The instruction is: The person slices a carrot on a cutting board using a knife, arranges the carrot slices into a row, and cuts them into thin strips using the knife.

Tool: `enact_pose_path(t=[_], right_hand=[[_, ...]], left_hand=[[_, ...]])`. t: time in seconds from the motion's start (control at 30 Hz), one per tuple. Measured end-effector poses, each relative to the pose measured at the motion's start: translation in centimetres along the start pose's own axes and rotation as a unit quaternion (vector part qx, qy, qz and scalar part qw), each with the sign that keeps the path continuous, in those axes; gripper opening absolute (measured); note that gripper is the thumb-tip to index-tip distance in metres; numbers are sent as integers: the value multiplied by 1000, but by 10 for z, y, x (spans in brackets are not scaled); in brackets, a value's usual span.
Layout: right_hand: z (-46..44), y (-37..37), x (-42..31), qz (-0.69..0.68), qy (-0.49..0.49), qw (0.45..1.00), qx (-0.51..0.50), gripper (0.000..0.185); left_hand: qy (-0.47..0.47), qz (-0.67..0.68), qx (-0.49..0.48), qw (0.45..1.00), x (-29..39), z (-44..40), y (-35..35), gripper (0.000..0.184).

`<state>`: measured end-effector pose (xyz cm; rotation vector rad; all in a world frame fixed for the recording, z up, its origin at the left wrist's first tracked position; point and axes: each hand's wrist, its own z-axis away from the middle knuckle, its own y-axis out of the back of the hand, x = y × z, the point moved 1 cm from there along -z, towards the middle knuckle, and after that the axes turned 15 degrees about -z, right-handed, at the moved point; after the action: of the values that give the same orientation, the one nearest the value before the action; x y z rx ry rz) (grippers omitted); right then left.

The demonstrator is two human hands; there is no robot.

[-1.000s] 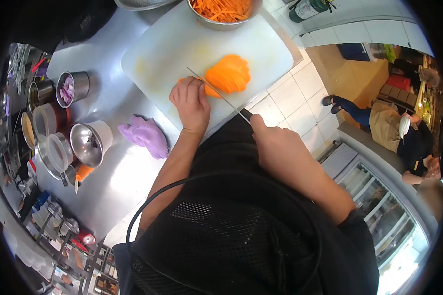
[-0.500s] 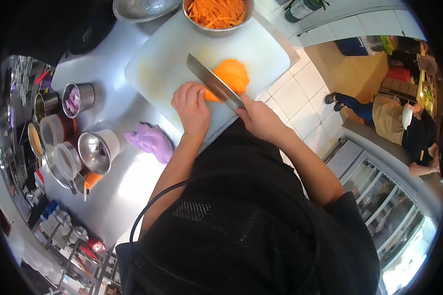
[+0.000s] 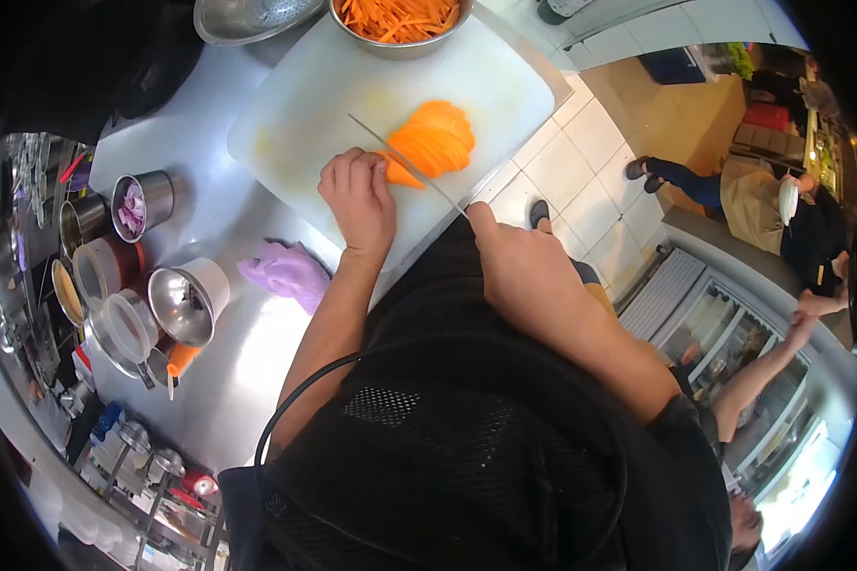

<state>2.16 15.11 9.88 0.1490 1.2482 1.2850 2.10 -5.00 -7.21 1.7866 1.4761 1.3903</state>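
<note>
My left hand [image 3: 360, 202] presses a piece of carrot [image 3: 400, 173] against the white cutting board [image 3: 305, 105], its fingers bent together over the end. My right hand [image 3: 528, 271] is closed round the handle of a knife [image 3: 408, 164]. The blade stands nearly edge-on between my left fingers and a fanned pile of orange slices [image 3: 438, 138]. At the top of the board is a metal bowl [image 3: 405, 48] of carrot sticks. A purple cloth [image 3: 286, 273] lies on the steel counter, left of my left forearm.
Metal and plastic containers crowd the left of the steel counter [image 3: 229, 371], beside a peeler [image 3: 179, 362] with an orange handle. A metal colander [image 3: 252, 19] sits at the top. To the right, one person [image 3: 757, 205] stands in an apron; another person's arm [image 3: 757, 376] reaches out near a glass-door fridge.
The knife has turned from showing its broad side to nearly edge-on, and the slices are spread wider. A second person has come into view at the lower right.
</note>
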Motion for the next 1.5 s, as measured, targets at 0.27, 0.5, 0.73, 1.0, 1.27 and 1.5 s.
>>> enact_pose_path(t=[0.27,0.5,0.73,1.0,1.27,1.5], right_hand=[[9,1,-6,-6,41,999,8,18],[-19,-22,10,-62,-9,998,-28,21],[-38,-69,60,-159,-47,986,-6,16],[-36,-18,26,-97,-17,995,-8,23],[6,14,-14,-28,26,999,-24,21],[-22,-23,9,-81,-35,995,-48,17]], left_hand=[[-5,-23,12,1000,-2,2,0,11],[-2,-22,8,1000,0,1,1,12],[10,-13,-2,1000,-3,2,-2,10],[-26,10,-19,999,-8,-4,7,10],[-30,3,7,1000,-8,0,4,14],[-39,-9,11,999,-10,1,1,17]])
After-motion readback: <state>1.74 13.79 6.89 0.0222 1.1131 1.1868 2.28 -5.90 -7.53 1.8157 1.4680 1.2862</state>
